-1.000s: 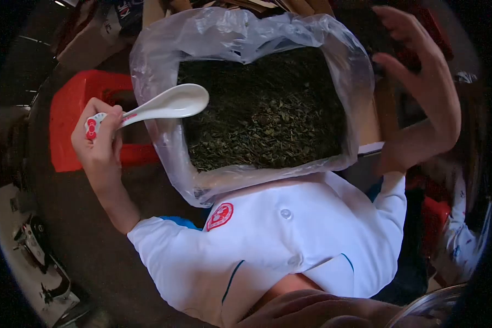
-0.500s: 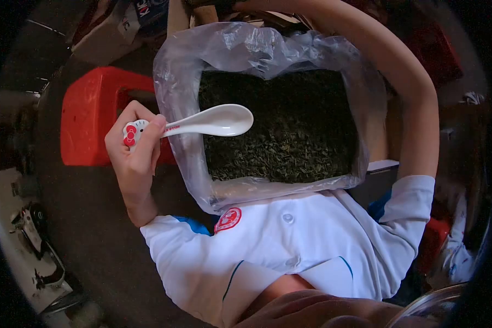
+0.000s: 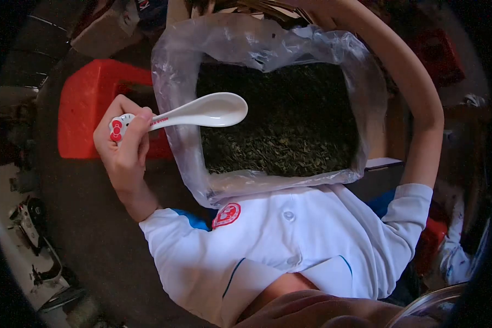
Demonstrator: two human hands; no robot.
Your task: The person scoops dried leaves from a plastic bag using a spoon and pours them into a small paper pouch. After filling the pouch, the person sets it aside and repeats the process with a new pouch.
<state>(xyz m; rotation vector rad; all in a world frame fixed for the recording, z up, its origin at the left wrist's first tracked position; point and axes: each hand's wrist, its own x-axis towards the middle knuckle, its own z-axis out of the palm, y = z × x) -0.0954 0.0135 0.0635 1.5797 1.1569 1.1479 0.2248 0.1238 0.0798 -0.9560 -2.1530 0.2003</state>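
My left hand [image 3: 124, 145] is closed on the handle of a white soup spoon [image 3: 213, 112]. The handle ends in a cat face with a red bow, and the spoon's bowl shows nothing in it. The spoon is held over the left side of a clear plastic bag [image 3: 177, 98], opened wide. Dark green dried leaves [image 3: 290, 147], like loose tea, fill the bag in a rectangular shape. My right arm curves round the bag's right and far sides, with its hand beyond the top edge of the view.
A red plastic stool [image 3: 82, 115] stands at the left, behind my left hand. Cardboard boxes [image 3: 104, 33] lie at the far left, and another red object [image 3: 437, 57] sits far right. At the left edge, some metal equipment [image 3: 30, 224] rests on a pale surface.
My left hand and the spoon have shifted slightly left and up in the view. The spoon stays in the same grip. The right forearm appears a little farther up.
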